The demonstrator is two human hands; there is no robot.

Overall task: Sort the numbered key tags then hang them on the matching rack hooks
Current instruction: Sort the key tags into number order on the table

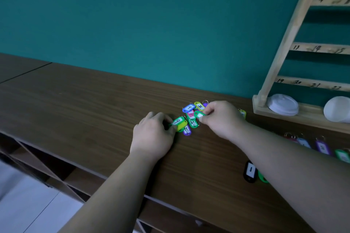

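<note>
A small heap of coloured key tags point(191, 117) lies on the brown wooden counter point(94, 104), with blue, yellow, pink, green and purple ones among them. My left hand point(153, 134) pinches a green tag marked 9 point(178, 121) at the heap's left side. My right hand point(221, 117) pinches another green tag point(199, 115) at the heap's right side. The wooden rack point(295, 24) with numbered rails stands at the right against the wall. A row of sorted tags point(320, 146) lies behind my right forearm. A black tag point(250, 171) sits near the front.
Two white plastic lids point(283, 104) rest on the rack's base. The teal wall point(151, 15) runs behind the counter. Open shelf compartments point(47, 166) lie below the counter's front edge, and a pale floor shows at the bottom left.
</note>
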